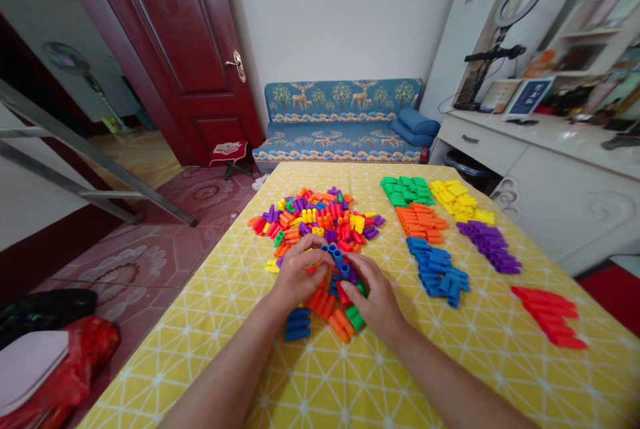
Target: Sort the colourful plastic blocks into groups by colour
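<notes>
Plastic tube pieces of several colours form a mixed pile (325,216) on the yellow tablecloth. At its near edge my left hand (300,272) curls its fingers against some blue pieces (334,254). My right hand (377,299) reaches in from the other side, thumb and fingers around the same blue cluster, with a red piece (343,293) by the thumb. Just below the hands lie orange pieces (341,324), green pieces (355,318) and blue pieces (298,324). How firmly the fingers grip is hard to make out.
Sorted groups lie on the right: green (407,190), yellow (455,200), orange (421,222), blue (437,270), purple (490,247) and red (547,316). Beyond the table (240,342) is a blue sofa (340,136); a white cabinet (570,196) stands right, a metal ladder (100,156) left.
</notes>
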`<state>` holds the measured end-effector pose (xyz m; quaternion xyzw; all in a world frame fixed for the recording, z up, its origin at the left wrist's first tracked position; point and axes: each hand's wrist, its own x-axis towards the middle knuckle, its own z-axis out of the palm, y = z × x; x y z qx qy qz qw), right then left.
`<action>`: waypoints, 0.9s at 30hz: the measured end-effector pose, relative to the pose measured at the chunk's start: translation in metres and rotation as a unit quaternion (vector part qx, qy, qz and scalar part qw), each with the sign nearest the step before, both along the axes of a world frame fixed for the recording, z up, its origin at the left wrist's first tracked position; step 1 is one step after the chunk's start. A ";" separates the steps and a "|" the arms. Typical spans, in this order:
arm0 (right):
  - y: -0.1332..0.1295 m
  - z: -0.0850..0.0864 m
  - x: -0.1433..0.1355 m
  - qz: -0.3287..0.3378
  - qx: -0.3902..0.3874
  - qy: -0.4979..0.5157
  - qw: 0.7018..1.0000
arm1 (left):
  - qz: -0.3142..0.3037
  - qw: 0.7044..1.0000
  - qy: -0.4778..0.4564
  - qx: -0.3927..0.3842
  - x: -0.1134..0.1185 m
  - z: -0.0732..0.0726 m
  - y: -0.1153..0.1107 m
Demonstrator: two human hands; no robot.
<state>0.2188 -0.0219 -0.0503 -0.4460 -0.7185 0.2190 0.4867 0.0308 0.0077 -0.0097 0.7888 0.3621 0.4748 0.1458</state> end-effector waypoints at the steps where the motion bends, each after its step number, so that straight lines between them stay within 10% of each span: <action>1: -0.001 0.000 0.000 -0.005 0.000 0.002 1.000 | -0.014 1.000 -0.009 -0.006 0.003 0.001 -0.003; 11: -0.006 0.012 0.006 -0.030 0.064 -0.053 0.996 | -0.027 0.992 -0.022 -0.121 0.009 0.002 -0.011; 18: -0.006 0.020 0.009 -0.021 0.122 -0.131 0.984 | 0.057 0.932 -0.311 -0.178 -0.002 0.004 0.003; 27: -0.016 0.027 0.005 0.075 0.116 -0.247 0.959 | 0.005 0.900 -0.358 -0.248 0.007 -0.005 0.006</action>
